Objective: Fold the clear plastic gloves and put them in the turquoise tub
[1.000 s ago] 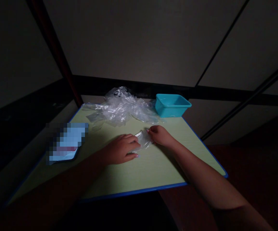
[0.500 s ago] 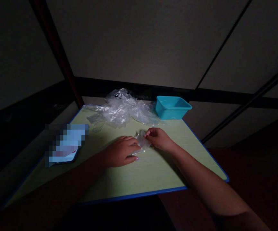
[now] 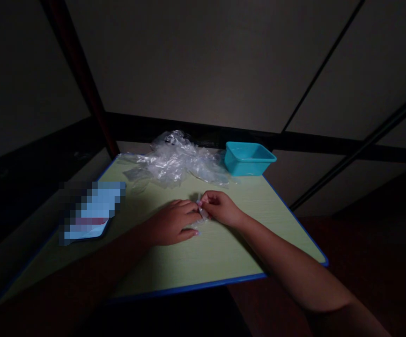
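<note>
A small clear plastic bag [image 3: 203, 214] lies on the table between my two hands, partly covered by fingers. My left hand [image 3: 174, 222] rests on the tabletop with its fingers spread, the fingertips pressing on the bag's left side. With thumb and index finger pinched, my right hand [image 3: 220, 207] grips the bag's edge and folds it over toward the left fingers. Behind both hands a loose heap of clear plastic bags [image 3: 174, 161] spreads across the back of the table.
A turquoise plastic basket [image 3: 248, 167] stands at the back right corner. On the left lies a phone-like device [image 3: 95, 220], its screen blurred out. The pale green table [image 3: 224, 257] has a blue edge, and panelled walls close in behind it.
My right hand has moved left, close to the left fingers, carrying the bag's edge over so less of the bag shows. My left hand has stayed nearly in place.
</note>
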### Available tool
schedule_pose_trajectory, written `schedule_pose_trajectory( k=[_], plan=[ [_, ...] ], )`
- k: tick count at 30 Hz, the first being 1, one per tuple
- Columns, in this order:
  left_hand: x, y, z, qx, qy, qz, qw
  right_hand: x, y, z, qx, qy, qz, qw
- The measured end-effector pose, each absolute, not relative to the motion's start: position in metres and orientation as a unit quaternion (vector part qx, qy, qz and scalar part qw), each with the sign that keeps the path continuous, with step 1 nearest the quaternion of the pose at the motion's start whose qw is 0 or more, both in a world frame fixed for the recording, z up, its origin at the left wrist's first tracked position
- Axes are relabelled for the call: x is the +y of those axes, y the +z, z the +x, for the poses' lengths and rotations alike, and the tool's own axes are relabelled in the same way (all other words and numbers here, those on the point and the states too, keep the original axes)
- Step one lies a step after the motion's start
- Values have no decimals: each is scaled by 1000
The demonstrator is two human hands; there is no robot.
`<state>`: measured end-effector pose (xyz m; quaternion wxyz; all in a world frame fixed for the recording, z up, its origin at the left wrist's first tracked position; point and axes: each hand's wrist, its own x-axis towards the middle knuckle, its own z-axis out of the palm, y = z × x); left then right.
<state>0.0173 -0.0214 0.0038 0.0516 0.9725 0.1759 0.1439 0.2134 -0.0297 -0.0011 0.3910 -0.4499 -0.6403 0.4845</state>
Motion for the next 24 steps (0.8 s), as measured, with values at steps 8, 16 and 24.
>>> schedule_pose_trajectory(
  k=[8,16,24],
  plan=[
    [-21,3,16,176,150,971,59,-31,-2,214,-659,466,-448,384],
    [-21,4,15,168,153,973,34,-43,21,222,-823,190,-448,293],
    [-20,1,15,149,173,973,35,-59,27,234,-873,220,-434,29]
  ],
)
